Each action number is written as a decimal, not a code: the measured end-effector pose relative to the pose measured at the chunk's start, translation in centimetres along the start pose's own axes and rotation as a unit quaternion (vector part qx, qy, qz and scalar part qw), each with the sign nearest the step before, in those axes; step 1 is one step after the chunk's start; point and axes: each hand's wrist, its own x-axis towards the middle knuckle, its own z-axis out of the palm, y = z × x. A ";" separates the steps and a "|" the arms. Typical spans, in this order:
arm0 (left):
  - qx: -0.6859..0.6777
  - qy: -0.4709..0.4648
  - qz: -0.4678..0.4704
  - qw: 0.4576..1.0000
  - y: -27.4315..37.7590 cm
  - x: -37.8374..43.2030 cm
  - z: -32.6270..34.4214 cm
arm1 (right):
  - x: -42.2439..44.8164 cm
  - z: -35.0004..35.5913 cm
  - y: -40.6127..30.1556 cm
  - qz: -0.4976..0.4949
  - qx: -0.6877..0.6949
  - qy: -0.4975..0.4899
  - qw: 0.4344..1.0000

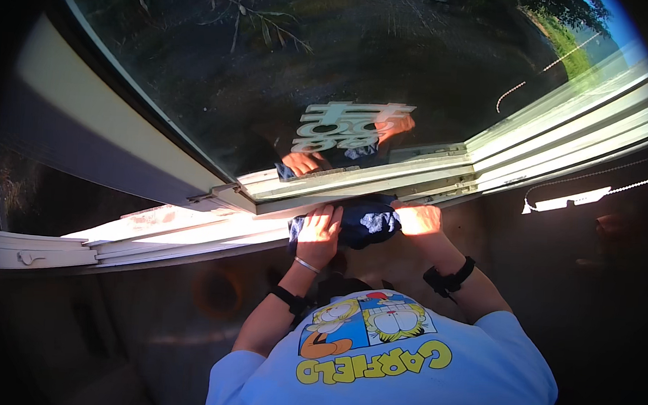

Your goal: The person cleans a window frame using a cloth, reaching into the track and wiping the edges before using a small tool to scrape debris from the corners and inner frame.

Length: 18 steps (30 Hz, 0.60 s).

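A dark blue cloth is stretched between my two hands along the inner edge of a white window frame. My left hand grips its left end, with a lighter patterned part under the fingers. My right hand holds the cloth's right end, in bright sunlight. Above the hands, the window pane reflects both of them and the cloth. A pale cut-out decoration is on the glass.
At the left stands a white window sash, with an opening below it. A white window latch is at the lower left. Sunlit window tracks run beside my left hand. A beaded chain hangs at the right.
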 end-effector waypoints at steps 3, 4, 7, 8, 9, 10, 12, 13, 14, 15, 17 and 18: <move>0.060 -0.016 -0.034 0.997 -2.7 -2.4 -3.3 | -0.6 1.0 -3.7 0.000 0.061 0.016 0.998; 0.078 -0.036 -0.060 0.994 -3.5 -3.2 -4.4 | -0.8 0.7 -5.5 -0.010 0.070 0.027 0.997; 0.110 -0.038 -0.057 0.992 -5.5 -4.2 -7.1 | -0.7 2.7 -8.8 -0.025 0.081 0.030 0.996; 0.107 -0.040 -0.051 0.992 -5.7 -4.3 -7.6 | -0.5 3.2 -9.7 -0.036 0.086 0.054 0.994; 0.116 -0.038 -0.061 0.991 -5.8 -4.5 -7.9 | -0.2 3.6 -10.7 -0.048 0.091 0.076 0.992; 0.122 -0.035 -0.069 0.990 -5.7 -4.4 -7.9 | 0.1 4.5 -11.2 -0.073 0.075 0.136 0.985; 0.117 -0.026 -0.087 0.989 -5.1 -4.0 -7.1 | 0.7 4.9 -11.8 -0.114 0.042 0.227 0.966; 0.120 -0.017 -0.111 0.986 -4.7 -3.8 -6.6 | 0.8 4.5 -11.9 -0.109 0.040 0.226 0.967; 0.131 -0.004 -0.103 0.986 -4.4 -3.5 -6.3 | 0.7 4.1 -11.9 -0.103 0.036 0.187 0.976; 0.128 -0.006 -0.103 0.986 -4.1 -3.3 -5.9 | 0.6 3.8 -11.8 -0.098 0.033 0.147 0.984; 0.121 0.010 -0.111 0.986 -3.4 -2.8 -4.9 | 0.3 3.9 -10.8 -0.107 0.045 0.148 0.982; 0.106 0.021 -0.092 0.990 -2.6 -2.0 -4.2 | 0.1 3.9 -10.2 -0.094 0.059 0.158 0.981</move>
